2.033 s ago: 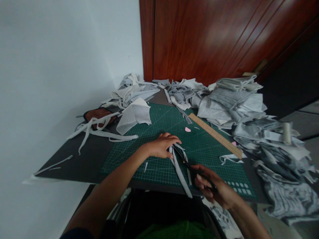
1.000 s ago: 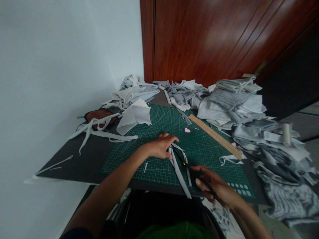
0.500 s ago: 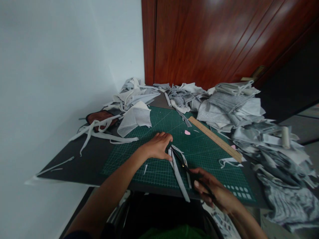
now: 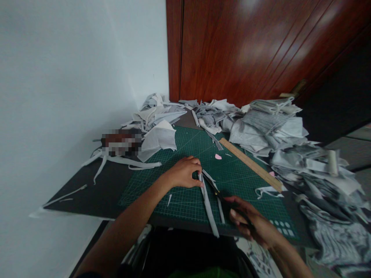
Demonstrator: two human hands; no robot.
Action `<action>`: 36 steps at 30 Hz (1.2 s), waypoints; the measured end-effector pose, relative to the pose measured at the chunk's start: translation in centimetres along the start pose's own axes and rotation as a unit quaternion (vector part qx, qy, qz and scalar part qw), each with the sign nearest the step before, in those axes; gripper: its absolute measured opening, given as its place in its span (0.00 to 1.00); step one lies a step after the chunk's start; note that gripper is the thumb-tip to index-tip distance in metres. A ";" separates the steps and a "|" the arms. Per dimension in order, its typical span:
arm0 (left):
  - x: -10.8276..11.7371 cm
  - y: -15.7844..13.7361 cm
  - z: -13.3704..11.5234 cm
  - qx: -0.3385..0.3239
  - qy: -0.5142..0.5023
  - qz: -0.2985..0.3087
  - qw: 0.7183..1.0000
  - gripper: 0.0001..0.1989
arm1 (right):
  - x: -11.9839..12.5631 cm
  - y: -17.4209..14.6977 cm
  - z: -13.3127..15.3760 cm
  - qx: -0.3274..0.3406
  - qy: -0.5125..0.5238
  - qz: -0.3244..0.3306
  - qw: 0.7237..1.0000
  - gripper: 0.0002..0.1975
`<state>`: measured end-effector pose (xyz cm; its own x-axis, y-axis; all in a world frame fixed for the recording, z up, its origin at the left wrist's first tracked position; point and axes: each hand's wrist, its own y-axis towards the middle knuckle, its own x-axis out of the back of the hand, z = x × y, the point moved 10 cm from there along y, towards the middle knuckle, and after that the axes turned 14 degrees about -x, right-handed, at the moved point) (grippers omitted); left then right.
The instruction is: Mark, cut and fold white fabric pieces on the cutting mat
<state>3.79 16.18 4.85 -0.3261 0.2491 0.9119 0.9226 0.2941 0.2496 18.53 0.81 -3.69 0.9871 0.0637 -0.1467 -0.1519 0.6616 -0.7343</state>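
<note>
My left hand pinches the upper end of a narrow grey fabric strip, whose free end hangs down over the table's front edge. Black scissors are in my right hand, fingers wrapped round the handles. Their blades point up and left, beside the top of the strip and close to my left fingertips. A second thin strip trails below the blades, next to my right fingers. Whether the blades are touching the cloth I cannot tell. Both hands are over the green cutting mat.
A wooden ruler lies aslant on the mat, near a pink scrap. Grey and white fabric piles line the back and right. More cloth lies at the left, with loose strips. A wall and a wooden door stand behind.
My left hand and the strip's upper end have shifted slightly right. The scissors have moved a little right and down, and the strip's lower end has swung slightly left.
</note>
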 end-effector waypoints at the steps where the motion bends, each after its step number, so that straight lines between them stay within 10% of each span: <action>1: 0.0 0.0 -0.1 -0.005 -0.002 -0.003 1.000 0.15 | -0.2 0.0 -0.1 0.003 0.004 -0.005 1.000 0.35; 36: -0.6 0.0 -0.9 -0.061 0.090 0.019 0.994 0.05 | 0.2 -0.6 -0.5 0.033 -0.061 -0.023 0.997 0.36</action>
<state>4.20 15.24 4.60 -0.2596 0.0862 0.9619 0.9551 0.1700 0.2425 18.83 0.07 -3.59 0.9923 0.1201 -0.0291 -0.1068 0.7141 -0.6919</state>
